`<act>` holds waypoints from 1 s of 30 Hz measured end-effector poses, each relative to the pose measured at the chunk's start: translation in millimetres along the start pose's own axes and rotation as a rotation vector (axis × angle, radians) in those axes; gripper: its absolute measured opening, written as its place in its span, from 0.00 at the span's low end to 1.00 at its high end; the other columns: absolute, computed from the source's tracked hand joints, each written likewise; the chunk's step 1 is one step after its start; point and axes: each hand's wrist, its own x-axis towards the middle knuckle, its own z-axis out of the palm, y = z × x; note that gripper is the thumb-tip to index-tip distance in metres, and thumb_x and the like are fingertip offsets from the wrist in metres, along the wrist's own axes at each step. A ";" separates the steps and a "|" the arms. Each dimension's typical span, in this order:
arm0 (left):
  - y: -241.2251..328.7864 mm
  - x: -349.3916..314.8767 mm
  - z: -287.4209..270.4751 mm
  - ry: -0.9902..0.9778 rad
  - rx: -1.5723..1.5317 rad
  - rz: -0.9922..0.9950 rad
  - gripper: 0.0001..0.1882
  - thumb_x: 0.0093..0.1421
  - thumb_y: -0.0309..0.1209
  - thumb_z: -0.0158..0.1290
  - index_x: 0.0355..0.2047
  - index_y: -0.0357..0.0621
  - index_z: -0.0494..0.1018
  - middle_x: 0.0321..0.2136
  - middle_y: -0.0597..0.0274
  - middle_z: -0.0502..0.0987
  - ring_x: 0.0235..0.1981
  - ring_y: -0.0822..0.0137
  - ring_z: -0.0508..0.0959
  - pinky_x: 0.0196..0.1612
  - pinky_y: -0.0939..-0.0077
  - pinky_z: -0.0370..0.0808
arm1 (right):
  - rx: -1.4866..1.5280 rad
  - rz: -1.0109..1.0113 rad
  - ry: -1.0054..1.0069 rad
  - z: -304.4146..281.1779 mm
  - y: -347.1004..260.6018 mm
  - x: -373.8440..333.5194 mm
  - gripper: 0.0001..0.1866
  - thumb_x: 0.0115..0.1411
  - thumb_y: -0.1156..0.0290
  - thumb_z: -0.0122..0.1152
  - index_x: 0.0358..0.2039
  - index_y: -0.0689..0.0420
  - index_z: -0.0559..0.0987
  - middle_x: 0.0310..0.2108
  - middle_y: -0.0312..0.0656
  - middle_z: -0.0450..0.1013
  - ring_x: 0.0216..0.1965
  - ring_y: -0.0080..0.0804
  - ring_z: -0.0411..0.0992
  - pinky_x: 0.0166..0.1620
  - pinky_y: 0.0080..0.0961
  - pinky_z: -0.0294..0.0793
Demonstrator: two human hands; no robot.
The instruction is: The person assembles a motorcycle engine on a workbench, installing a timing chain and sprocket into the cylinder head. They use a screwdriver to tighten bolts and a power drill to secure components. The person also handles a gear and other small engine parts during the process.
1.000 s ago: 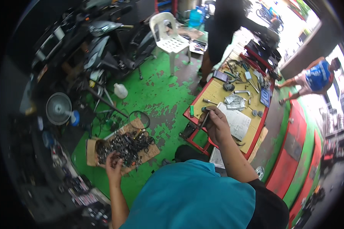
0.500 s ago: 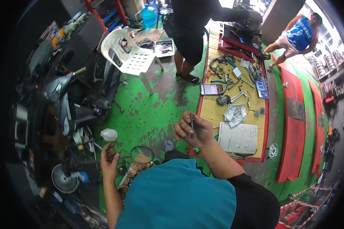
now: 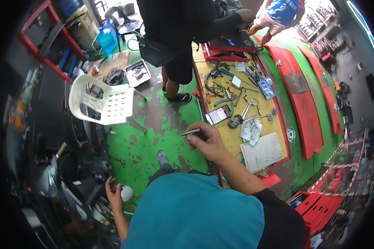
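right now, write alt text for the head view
The person's right hand holds a slim grey metal tool beside a red-edged yellow workbench strewn with tools; the left hand is open. A white plastic chair stands on green floor.

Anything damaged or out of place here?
Yes: the floor's green paint is flaked off in patches, exposing grey, including near the chair; likely wear. On the bench, a crumpled silvery wrapper lies by the papers: untidy rather than wrong. No obvious spill.
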 end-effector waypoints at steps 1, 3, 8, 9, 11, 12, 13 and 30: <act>-1.9 36.8 -0.1 -0.016 -0.018 0.057 0.30 0.66 0.22 0.57 0.67 0.42 0.64 0.58 0.56 0.73 0.44 0.69 0.80 0.45 0.76 0.76 | -0.427 -0.330 0.089 1.8 -8.4 15.0 0.11 0.61 0.74 0.70 0.44 0.61 0.83 0.32 0.42 0.79 0.25 0.26 0.76 0.30 0.22 0.74; 32.8 98.9 18.6 -0.128 0.004 0.053 0.30 0.65 0.22 0.58 0.67 0.43 0.64 0.58 0.56 0.73 0.44 0.69 0.80 0.45 0.77 0.76 | -0.566 -0.331 0.270 9.9 -20.8 30.9 0.10 0.59 0.75 0.72 0.42 0.62 0.85 0.31 0.41 0.79 0.25 0.23 0.74 0.29 0.21 0.72; 104.4 246.8 89.8 -0.483 0.123 0.201 0.30 0.64 0.22 0.58 0.67 0.43 0.65 0.59 0.55 0.72 0.42 0.71 0.79 0.45 0.78 0.76 | -0.710 -0.304 0.505 17.0 -29.0 67.5 0.10 0.58 0.74 0.73 0.41 0.61 0.86 0.29 0.40 0.79 0.23 0.27 0.73 0.27 0.24 0.70; 128.0 264.9 117.0 -0.548 0.149 0.227 0.30 0.64 0.21 0.59 0.66 0.43 0.65 0.59 0.55 0.73 0.41 0.72 0.78 0.45 0.78 0.76 | -0.717 -0.307 0.536 14.8 -26.5 73.3 0.10 0.58 0.74 0.73 0.41 0.61 0.86 0.28 0.40 0.78 0.22 0.29 0.73 0.27 0.24 0.70; 164.6 296.2 169.1 -0.674 0.149 0.272 0.31 0.63 0.21 0.59 0.66 0.43 0.65 0.58 0.56 0.73 0.41 0.73 0.78 0.45 0.78 0.76 | -0.736 -0.322 0.586 6.8 -19.2 86.5 0.10 0.59 0.72 0.72 0.41 0.61 0.86 0.27 0.40 0.77 0.22 0.32 0.73 0.26 0.26 0.70; 182.8 307.6 199.0 -0.740 0.122 0.290 0.31 0.63 0.21 0.59 0.66 0.43 0.65 0.57 0.56 0.74 0.41 0.73 0.78 0.45 0.78 0.75 | -0.749 -0.266 0.610 1.6 -19.1 91.6 0.11 0.59 0.72 0.72 0.42 0.60 0.86 0.28 0.41 0.77 0.23 0.33 0.73 0.27 0.27 0.71; 200.0 313.2 228.0 -0.784 0.118 0.281 0.31 0.63 0.21 0.59 0.66 0.43 0.66 0.56 0.57 0.74 0.42 0.72 0.79 0.45 0.78 0.75 | -0.760 -0.211 0.632 -2.3 -18.7 95.2 0.11 0.60 0.71 0.71 0.42 0.60 0.86 0.28 0.42 0.77 0.24 0.35 0.74 0.29 0.28 0.72; 478.8 371.2 613.9 -1.374 0.108 0.941 0.24 0.60 0.24 0.62 0.58 0.40 0.73 0.55 0.59 0.76 0.57 0.65 0.74 0.60 0.66 0.70 | 0.248 -0.111 1.003 -201.2 8.7 220.7 0.13 0.74 0.72 0.53 0.57 0.56 0.75 0.34 0.38 0.75 0.30 0.25 0.73 0.34 0.25 0.77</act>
